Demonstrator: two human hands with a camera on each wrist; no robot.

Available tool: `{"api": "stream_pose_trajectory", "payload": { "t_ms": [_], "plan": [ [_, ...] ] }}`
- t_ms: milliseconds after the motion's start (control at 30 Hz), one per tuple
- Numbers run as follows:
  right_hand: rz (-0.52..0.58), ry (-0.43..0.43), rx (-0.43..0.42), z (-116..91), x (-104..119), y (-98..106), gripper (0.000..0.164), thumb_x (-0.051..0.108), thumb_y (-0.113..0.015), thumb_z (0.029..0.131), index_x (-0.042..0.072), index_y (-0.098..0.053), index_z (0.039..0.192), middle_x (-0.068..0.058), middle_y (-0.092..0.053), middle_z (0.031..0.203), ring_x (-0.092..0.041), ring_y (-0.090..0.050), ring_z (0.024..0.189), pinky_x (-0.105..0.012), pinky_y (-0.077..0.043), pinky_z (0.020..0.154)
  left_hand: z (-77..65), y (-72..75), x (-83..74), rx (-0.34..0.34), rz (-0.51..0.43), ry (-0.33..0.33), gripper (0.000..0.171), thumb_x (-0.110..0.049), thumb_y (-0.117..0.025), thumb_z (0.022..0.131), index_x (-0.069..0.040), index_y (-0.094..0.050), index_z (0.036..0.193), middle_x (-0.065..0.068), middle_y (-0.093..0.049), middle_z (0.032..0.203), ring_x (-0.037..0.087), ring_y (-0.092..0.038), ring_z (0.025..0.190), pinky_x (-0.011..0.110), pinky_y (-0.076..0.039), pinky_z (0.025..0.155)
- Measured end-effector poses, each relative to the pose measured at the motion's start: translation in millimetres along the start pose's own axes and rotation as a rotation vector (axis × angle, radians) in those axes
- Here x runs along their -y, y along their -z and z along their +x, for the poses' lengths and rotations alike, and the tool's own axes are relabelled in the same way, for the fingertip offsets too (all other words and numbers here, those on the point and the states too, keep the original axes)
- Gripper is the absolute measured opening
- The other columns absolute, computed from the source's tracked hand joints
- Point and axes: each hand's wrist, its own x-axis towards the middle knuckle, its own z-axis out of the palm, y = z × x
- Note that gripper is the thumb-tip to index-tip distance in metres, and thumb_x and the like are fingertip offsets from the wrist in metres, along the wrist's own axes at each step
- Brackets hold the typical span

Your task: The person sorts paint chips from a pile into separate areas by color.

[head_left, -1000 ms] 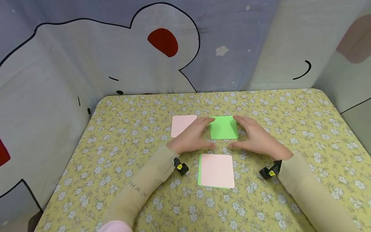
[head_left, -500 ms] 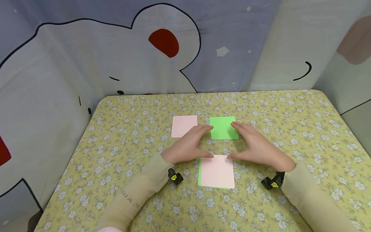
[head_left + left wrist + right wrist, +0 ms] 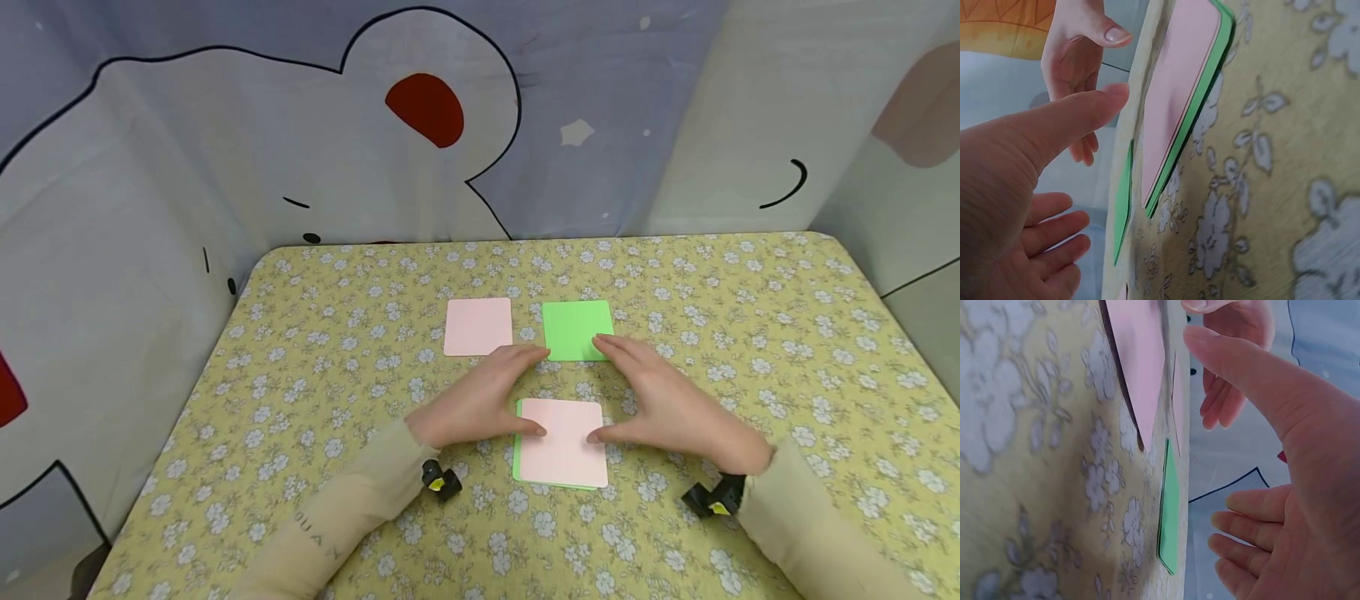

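Observation:
My left hand (image 3: 483, 402) and right hand (image 3: 663, 408) face each other above the table, thumbs apart from the fingers and nothing between them. Under the thumbs lies a small stack of square cards (image 3: 562, 454), pink on top with green edges showing at the left and bottom. Farther back sit a green square card (image 3: 576, 329) and a pink square card (image 3: 477, 325), side by side. My right fingertips overlap the green card's lower right corner in the head view. In the left wrist view the left thumb (image 3: 1079, 119) hangs above the pink-topped stack (image 3: 1179, 94).
A yellow floral cloth (image 3: 337, 375) covers the table. Behind it hangs a curtain (image 3: 615, 125) with cartoon drawings, which also runs along both sides. Each wrist wears a small black camera, such as the left camera (image 3: 441, 481).
Both hands have moved toward the body, from around the green card to partly over the pink-topped stack. The cards stay where they were.

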Motion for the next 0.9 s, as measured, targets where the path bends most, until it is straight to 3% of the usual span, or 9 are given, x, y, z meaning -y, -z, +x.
{"api": "stream_pose_trajectory", "payload": {
  "t_ms": [500, 900],
  "plan": [
    [0.005, 0.034, 0.043, -15.1, 13.4, -13.9, 0.125, 0.066, -0.089, 0.063, -0.002, -0.038, 0.154, -0.018, -0.040, 0.154, -0.037, -0.039, 0.140, -0.055, -0.042, 0.109, -19.5, -10.3, -7.2, 0.056, 0.004, -0.027, 0.109, -0.053, -0.088, 0.075, -0.007, -0.036, 0.158, 0.007, -0.037, 0.159, 0.022, -0.034, 0.144, 0.036, -0.032, 0.117],
    [0.030, 0.044, 0.052, -24.9, 16.0, -22.5, 0.113, 0.063, -0.092, 0.061, 0.003, -0.050, 0.147, -0.009, -0.049, 0.141, -0.026, -0.050, 0.125, -0.044, -0.053, 0.096, -29.5, -16.4, -10.5, 0.101, 0.010, -0.055, 0.111, -0.051, -0.090, 0.073, -0.005, -0.035, 0.158, 0.005, -0.039, 0.157, 0.018, -0.037, 0.142, 0.031, -0.034, 0.115]
  ]
}}
